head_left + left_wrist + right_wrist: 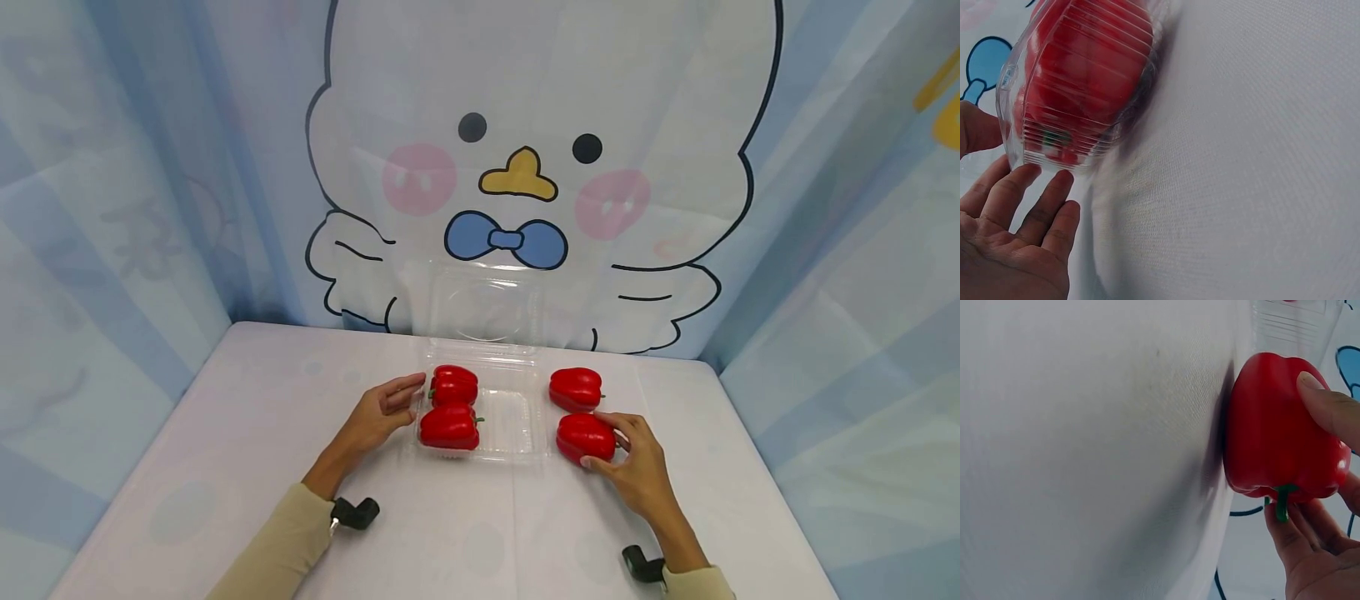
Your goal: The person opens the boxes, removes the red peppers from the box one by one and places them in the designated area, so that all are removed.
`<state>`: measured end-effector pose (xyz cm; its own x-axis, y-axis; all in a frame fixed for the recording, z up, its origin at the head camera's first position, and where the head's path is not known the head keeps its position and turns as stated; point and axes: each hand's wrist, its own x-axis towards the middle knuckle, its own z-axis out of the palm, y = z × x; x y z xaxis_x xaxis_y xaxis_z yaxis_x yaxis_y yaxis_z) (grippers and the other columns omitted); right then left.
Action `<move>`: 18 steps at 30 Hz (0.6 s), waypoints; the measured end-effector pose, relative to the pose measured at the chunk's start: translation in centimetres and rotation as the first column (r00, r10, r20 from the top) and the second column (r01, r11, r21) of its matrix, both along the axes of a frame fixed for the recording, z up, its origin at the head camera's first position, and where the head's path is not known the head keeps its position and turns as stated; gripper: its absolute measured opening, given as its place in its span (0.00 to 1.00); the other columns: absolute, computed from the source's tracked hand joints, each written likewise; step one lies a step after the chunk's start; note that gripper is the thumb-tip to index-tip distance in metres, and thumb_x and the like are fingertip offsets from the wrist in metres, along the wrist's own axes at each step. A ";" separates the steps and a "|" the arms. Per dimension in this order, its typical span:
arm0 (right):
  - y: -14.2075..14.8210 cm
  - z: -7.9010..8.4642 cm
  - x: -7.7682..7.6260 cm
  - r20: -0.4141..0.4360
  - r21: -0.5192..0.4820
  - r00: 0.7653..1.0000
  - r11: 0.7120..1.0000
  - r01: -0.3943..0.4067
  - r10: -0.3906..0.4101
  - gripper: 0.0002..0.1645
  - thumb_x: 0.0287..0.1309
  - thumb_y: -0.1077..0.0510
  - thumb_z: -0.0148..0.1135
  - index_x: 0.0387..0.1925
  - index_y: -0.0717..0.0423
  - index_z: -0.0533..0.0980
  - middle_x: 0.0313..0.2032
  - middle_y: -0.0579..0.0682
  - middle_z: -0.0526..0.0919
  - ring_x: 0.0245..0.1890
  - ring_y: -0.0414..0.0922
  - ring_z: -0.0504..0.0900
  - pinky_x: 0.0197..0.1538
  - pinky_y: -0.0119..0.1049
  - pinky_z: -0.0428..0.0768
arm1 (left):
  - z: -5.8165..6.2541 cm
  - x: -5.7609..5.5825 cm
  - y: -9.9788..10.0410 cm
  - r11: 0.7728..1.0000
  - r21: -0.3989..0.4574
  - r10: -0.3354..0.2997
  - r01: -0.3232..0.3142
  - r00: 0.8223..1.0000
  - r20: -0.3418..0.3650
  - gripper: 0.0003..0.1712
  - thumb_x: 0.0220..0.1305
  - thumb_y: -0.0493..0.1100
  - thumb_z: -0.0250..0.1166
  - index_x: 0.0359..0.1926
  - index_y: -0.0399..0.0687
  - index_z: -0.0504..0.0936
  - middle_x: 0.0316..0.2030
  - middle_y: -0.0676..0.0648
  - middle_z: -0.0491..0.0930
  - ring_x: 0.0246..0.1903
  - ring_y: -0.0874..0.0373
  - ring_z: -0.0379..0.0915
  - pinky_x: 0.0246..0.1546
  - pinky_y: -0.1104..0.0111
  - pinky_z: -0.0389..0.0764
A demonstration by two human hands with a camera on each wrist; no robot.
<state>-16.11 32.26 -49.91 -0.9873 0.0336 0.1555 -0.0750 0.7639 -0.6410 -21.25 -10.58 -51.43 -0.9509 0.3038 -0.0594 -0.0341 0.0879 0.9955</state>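
My right hand [637,462] grips a red bell pepper [585,438], thumb on its near side and fingers on the far side. In the right wrist view this pepper [1282,425] shows its green stem toward the palm, with its body close over the tabletop. Another red bell pepper [575,389] lies just behind it. My left hand [378,417] rests with fairly straight fingers against the left side of a clear plastic box [513,421]. Two red bell peppers [450,427] sit in the left half of that box, one behind the other; the left wrist view shows red pepper [1085,69] through the ribbed wall.
The box's clear lid [483,304] stands open at the back, leaning near the curtain [540,67] with its cartoon bird print. A pale cloth covers the table [465,517]. Curtains also hang along both sides. Black wrist mounts [356,513] project from both sleeves.
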 end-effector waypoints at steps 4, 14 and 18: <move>0.0 -0.2 -0.1 -0.015 0.010 1.000 1.000 -0.002 0.003 0.47 0.47 0.60 0.86 0.70 0.48 0.76 0.64 0.57 0.75 0.67 0.58 0.76 0.66 0.58 0.81 | -0.2 -0.1 -0.1 1.000 -0.004 0.002 -0.002 1.000 -0.001 0.39 0.72 0.30 0.62 0.81 0.48 0.65 0.80 0.43 0.66 0.80 0.43 0.62 0.73 0.56 0.73; -0.7 1.0 0.3 0.020 0.025 1.000 1.000 0.002 -0.002 0.48 0.47 0.59 0.86 0.71 0.48 0.75 0.66 0.57 0.74 0.69 0.59 0.75 0.69 0.56 0.79 | -0.3 -0.2 -0.1 1.000 0.005 -0.002 0.002 1.000 -0.020 0.39 0.71 0.30 0.61 0.81 0.46 0.64 0.80 0.42 0.65 0.80 0.43 0.61 0.71 0.58 0.74; -1.0 1.9 0.8 -0.021 0.042 1.000 0.999 0.000 0.001 0.48 0.47 0.57 0.87 0.71 0.48 0.75 0.66 0.57 0.75 0.68 0.59 0.76 0.68 0.55 0.79 | 0.0 0.0 0.1 1.000 -0.003 0.005 -0.005 1.000 -0.008 0.39 0.71 0.30 0.62 0.81 0.46 0.64 0.80 0.42 0.66 0.80 0.43 0.61 0.72 0.57 0.73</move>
<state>-15.26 31.30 -47.97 -0.9837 0.0258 0.1779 -0.0890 0.7898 -0.6069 -21.26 -10.51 -51.45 -0.9528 0.2990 -0.0522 -0.0262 0.0905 0.9956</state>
